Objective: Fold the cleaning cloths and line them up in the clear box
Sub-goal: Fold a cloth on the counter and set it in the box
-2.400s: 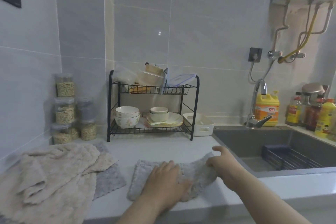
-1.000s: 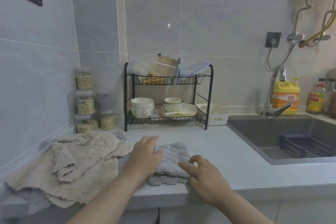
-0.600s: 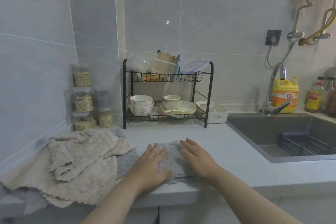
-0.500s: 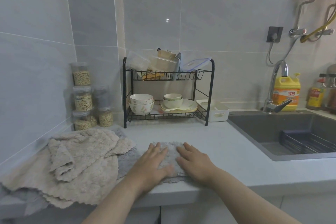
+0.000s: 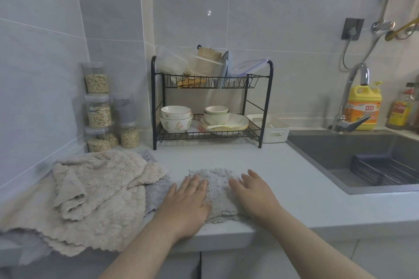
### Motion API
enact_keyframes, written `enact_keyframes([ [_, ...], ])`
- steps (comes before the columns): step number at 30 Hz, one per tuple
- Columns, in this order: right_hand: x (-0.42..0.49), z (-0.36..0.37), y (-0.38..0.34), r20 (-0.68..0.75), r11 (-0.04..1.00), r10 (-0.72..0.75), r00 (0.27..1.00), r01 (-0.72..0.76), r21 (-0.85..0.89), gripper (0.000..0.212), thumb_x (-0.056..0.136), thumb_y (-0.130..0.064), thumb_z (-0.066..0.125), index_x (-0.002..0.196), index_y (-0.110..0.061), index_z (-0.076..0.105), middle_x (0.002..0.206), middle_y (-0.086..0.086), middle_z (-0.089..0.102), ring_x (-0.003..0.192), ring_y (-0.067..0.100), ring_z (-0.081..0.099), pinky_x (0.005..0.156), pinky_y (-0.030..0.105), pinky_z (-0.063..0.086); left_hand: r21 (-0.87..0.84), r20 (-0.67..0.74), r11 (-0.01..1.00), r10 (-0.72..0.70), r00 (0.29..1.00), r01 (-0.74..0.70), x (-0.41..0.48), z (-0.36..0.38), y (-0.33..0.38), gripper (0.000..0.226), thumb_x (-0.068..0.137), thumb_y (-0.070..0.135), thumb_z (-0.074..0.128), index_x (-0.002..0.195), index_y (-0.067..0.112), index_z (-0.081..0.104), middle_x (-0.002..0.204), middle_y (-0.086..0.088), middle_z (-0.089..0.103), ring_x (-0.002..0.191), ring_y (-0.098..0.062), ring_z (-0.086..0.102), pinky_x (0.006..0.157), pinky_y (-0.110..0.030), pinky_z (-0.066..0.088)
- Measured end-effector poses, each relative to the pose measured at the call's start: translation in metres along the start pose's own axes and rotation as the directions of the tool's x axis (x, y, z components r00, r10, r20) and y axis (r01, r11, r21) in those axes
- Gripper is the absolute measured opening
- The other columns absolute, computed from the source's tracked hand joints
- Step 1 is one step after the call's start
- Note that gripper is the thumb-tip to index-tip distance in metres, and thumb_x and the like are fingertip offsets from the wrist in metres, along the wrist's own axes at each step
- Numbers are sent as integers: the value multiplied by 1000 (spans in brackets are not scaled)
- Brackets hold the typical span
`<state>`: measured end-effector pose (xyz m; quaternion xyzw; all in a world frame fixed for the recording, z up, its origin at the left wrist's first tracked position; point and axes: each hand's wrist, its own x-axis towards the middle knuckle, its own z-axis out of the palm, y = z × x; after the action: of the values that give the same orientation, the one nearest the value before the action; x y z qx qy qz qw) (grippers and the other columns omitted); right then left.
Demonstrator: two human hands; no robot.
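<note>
Grey cleaning cloth (image 5: 218,184), folded, at lower centre near the front edge of the counter (image 5: 283,165); pressed flat under left hand (image 5: 188,199) and right hand (image 5: 254,195), fingers straight, gripping nothing. Risk: springing open or sliding off the edge once released. Stacked jars (image 5: 97,111) at left holding grain; dish rack (image 5: 154,102) holding bowls (image 5: 175,118), plates (image 5: 235,123).

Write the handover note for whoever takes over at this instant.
Hands: left hand and right hand both open, pressing flat on the folded grey cloth at the counter's front edge.
Done: that one cloth folded, not yet boxed.
To do: the beige cloths heaped at left, a second grey cloth under them, all unfolded; clear containers sit on the rack's top shelf.
</note>
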<state>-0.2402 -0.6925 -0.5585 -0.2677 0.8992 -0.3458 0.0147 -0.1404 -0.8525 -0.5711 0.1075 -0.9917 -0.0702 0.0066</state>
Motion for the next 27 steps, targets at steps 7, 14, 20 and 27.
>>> enact_keyframes([
  [7,-10,-7,-2,-57,982,-98,994,106,156,17,84,-19,63,92,-25,50,75,-9,54,65,4,48,59,11,39,-353,-88,926,-173,981,132,-4,-7,0,87,90,67,33,153,21,-3,161,-4,-6,148,-22,1,119,-39,6],
  [14,-11,-15,3,23,874,-173,985,142,464,34,82,7,59,93,-23,69,83,-4,72,73,4,64,64,13,49,-538,-257,839,-71,964,-82,8,-37,7,108,73,47,75,153,24,6,155,14,9,145,-8,7,120,-35,13],
  [20,-1,-17,18,60,547,-30,998,-33,836,37,74,-17,80,109,-16,68,108,19,69,100,36,67,91,54,52,-746,-107,666,-83,991,-25,27,-61,13,17,75,2,68,65,15,64,62,3,66,62,-17,61,58,-27,49],
  [27,2,-12,16,47,647,-10,999,-30,762,18,76,-6,68,93,-3,68,99,23,71,96,41,67,85,56,54,-1000,-18,-13,-192,981,-21,23,-29,12,26,83,1,64,108,4,60,95,-15,74,83,-29,72,70,-35,55],
])
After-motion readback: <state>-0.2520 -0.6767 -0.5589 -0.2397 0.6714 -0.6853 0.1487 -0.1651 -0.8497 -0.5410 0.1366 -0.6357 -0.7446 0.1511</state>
